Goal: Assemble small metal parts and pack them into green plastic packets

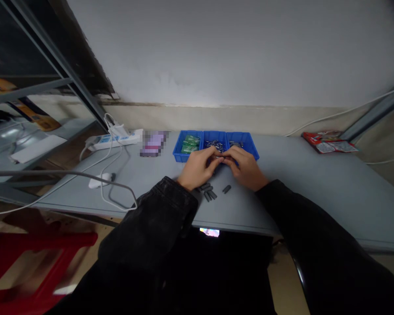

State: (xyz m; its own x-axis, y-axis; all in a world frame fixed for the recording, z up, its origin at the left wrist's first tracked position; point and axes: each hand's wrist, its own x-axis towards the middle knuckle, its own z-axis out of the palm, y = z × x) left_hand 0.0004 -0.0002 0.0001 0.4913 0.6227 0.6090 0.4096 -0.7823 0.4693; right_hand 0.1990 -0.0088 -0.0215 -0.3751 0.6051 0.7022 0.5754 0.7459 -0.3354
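My left hand (pixel 199 167) and my right hand (pixel 244 166) meet fingertip to fingertip just in front of three joined blue bins. Both are closed in a pinch; whatever lies between the fingertips is too small to make out. The left bin (pixel 180 156) holds green pieces (pixel 190 143). Small shiny metal pieces (pixel 216 144) lie in the middle bin, and a few dark pieces (pixel 238 143) are in the right bin (pixel 252 151). Several dark grey cylindrical pieces (pixel 210 193) lie on the grey table (pixel 236 214) below my left hand, with a single one (pixel 226 189) apart from them.
A purple blurred item (pixel 153 143), a power strip (pixel 116 139) with white cables and a white device (pixel 101 180) lie to the left. A red packet (pixel 328 142) is at the far right. A red stool (pixel 46 262) stands at lower left; a lit screen (pixel 209 232) shows below the table edge.
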